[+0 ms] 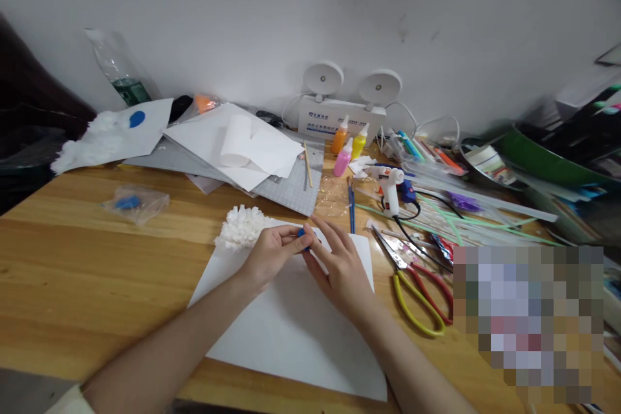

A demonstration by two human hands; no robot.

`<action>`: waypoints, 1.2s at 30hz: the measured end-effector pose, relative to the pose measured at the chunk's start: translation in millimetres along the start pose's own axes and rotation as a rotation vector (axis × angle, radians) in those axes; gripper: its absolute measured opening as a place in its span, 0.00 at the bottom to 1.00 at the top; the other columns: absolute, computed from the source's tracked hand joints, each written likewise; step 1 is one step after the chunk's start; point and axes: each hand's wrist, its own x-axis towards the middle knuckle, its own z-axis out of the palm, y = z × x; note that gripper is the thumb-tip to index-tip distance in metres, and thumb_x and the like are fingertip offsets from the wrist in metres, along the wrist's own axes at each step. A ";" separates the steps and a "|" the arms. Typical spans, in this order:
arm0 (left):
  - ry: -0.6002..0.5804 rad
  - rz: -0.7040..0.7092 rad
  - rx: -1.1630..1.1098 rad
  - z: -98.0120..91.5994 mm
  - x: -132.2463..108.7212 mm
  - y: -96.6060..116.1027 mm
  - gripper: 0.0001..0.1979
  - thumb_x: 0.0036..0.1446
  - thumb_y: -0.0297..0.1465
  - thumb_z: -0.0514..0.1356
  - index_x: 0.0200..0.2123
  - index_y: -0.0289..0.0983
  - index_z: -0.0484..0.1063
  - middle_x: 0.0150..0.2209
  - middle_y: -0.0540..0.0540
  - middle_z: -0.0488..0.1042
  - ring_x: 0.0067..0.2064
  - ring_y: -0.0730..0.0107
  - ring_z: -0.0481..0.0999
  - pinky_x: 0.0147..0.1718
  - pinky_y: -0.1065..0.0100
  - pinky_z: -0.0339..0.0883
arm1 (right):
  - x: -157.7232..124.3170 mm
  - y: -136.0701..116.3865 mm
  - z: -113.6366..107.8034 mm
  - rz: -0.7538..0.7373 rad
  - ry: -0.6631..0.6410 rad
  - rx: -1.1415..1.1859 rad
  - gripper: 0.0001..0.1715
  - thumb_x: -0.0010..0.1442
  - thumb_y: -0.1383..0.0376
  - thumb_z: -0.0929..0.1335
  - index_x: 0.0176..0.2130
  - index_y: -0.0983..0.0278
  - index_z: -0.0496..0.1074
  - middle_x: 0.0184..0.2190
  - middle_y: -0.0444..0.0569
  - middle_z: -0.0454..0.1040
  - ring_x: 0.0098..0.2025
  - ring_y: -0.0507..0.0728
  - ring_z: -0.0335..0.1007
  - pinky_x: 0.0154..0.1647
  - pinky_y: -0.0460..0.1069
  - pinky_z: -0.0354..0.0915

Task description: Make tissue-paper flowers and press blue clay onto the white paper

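Observation:
Both my hands meet over a white sheet of paper (291, 330) on the wooden table. My left hand (270, 255) pinches a small blue lump (303, 234), probably clay, between thumb and fingers. My right hand (339, 265) has its fingers around the same blue lump from the right side. A white fluffy paper piece (241, 226) lies just left of my left hand, at the sheet's upper corner.
Yellow-handled scissors (412, 284) and red-handled scissors (434, 278) lie right of the sheet. A glue gun (391, 191), three paint bottles (349, 142), brushes (350, 204), a grey cutting mat (291, 191) under white papers, a plastic bag with blue clay (133, 202) and a plastic bottle (121, 71) stand further back.

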 end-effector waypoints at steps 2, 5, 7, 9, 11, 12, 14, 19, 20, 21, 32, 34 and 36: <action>-0.016 -0.003 -0.008 1.7 -1.1 2.7 0.11 0.44 0.30 0.64 0.32 0.31 0.75 0.27 0.47 0.75 0.30 0.75 0.72 0.34 0.73 0.63 | -1.0 0.6 -0.4 0.004 0.016 0.138 0.27 0.58 0.68 0.62 0.57 0.59 0.55 0.52 0.53 0.63 0.53 0.60 0.56 0.50 0.58 0.60; -0.037 -0.002 -0.040 4.1 -4.0 5.4 0.10 0.45 0.30 0.63 0.33 0.32 0.75 0.27 0.46 0.76 0.30 0.74 0.73 0.33 0.73 0.64 | -3.0 1.0 -0.2 -0.004 0.065 0.315 0.29 0.58 0.68 0.63 0.58 0.56 0.53 0.48 0.50 0.68 0.49 0.56 0.62 0.47 0.53 0.63; -0.047 -0.015 -0.069 4.9 -5.6 5.6 0.10 0.45 0.30 0.63 0.33 0.32 0.76 0.27 0.46 0.76 0.29 0.73 0.74 0.33 0.72 0.65 | -4.2 0.9 0.4 0.004 0.103 0.357 0.31 0.57 0.68 0.64 0.58 0.55 0.52 0.47 0.49 0.69 0.47 0.56 0.64 0.46 0.53 0.64; -0.055 -0.035 -0.090 5.2 -6.2 4.7 0.10 0.45 0.31 0.63 0.33 0.32 0.76 0.26 0.45 0.76 0.29 0.71 0.74 0.33 0.70 0.65 | -5.0 0.4 0.9 0.019 0.131 0.364 0.33 0.56 0.68 0.65 0.59 0.55 0.51 0.47 0.50 0.69 0.46 0.56 0.65 0.45 0.53 0.64; -0.048 -0.035 -0.095 5.6 -6.1 2.9 0.10 0.44 0.31 0.63 0.32 0.32 0.76 0.26 0.45 0.76 0.28 0.70 0.74 0.33 0.69 0.66 | -5.3 0.0 1.3 0.016 0.143 0.348 0.33 0.56 0.67 0.65 0.58 0.55 0.53 0.47 0.50 0.70 0.46 0.57 0.65 0.44 0.53 0.65; -0.038 -0.022 -0.085 6.0 -6.1 1.8 0.10 0.45 0.31 0.63 0.32 0.32 0.76 0.26 0.45 0.76 0.29 0.70 0.74 0.34 0.69 0.66 | -5.4 0.1 1.6 0.008 0.152 0.330 0.31 0.56 0.68 0.65 0.57 0.55 0.54 0.46 0.50 0.70 0.46 0.58 0.65 0.44 0.53 0.65; -0.022 0.010 -0.044 7.3 -6.3 -0.8 0.10 0.46 0.31 0.62 0.32 0.32 0.76 0.29 0.44 0.76 0.31 0.70 0.74 0.36 0.69 0.65 | -5.6 0.9 2.4 -0.020 0.172 0.281 0.29 0.56 0.69 0.65 0.56 0.56 0.57 0.45 0.51 0.71 0.46 0.58 0.65 0.44 0.55 0.65; -0.053 0.066 -0.008 12.7 -10.5 -8.5 0.10 0.51 0.32 0.57 0.35 0.33 0.75 0.34 0.44 0.76 0.37 0.69 0.72 0.43 0.66 0.62 | -6.9 5.2 5.0 -0.067 0.257 0.194 0.25 0.56 0.72 0.65 0.52 0.58 0.63 0.45 0.53 0.72 0.44 0.58 0.66 0.42 0.55 0.65; -0.077 0.081 -0.036 13.9 -11.7 -9.7 0.10 0.53 0.31 0.56 0.34 0.33 0.75 0.35 0.44 0.75 0.39 0.68 0.72 0.44 0.65 0.62 | -6.9 6.0 5.1 -0.068 0.282 0.187 0.23 0.56 0.73 0.65 0.51 0.58 0.65 0.43 0.53 0.73 0.43 0.58 0.67 0.41 0.54 0.65; -0.108 0.093 -0.059 15.1 -13.0 -10.5 0.11 0.54 0.31 0.55 0.34 0.33 0.74 0.36 0.44 0.75 0.40 0.68 0.71 0.46 0.64 0.60 | -6.7 6.6 5.1 -0.067 0.307 0.181 0.22 0.56 0.74 0.64 0.49 0.58 0.67 0.42 0.52 0.74 0.42 0.57 0.68 0.40 0.54 0.65; -0.033 -0.084 -0.039 13.3 -17.0 -2.9 0.15 0.51 0.39 0.57 0.31 0.32 0.73 0.26 0.45 0.74 0.30 0.69 0.73 0.28 0.69 0.67 | -4.8 -1.6 0.1 0.306 0.053 0.910 0.18 0.61 0.59 0.58 0.46 0.58 0.70 0.47 0.50 0.71 0.49 0.58 0.65 0.49 0.57 0.61; -0.002 -0.104 -0.071 10.4 -14.9 -2.6 0.14 0.50 0.39 0.57 0.30 0.32 0.73 0.24 0.45 0.74 0.28 0.70 0.73 0.26 0.71 0.65 | -3.6 -2.0 1.3 0.371 0.030 1.151 0.25 0.62 0.54 0.53 0.49 0.60 0.67 0.49 0.51 0.69 0.51 0.59 0.64 0.50 0.60 0.60; -0.006 -0.107 -0.130 8.6 -12.9 -2.8 0.13 0.51 0.37 0.57 0.29 0.31 0.73 0.24 0.45 0.74 0.28 0.72 0.73 0.28 0.72 0.65 | -1.6 -1.0 2.0 0.407 0.023 1.301 0.29 0.62 0.53 0.49 0.50 0.60 0.66 0.50 0.53 0.68 0.52 0.60 0.63 0.50 0.61 0.60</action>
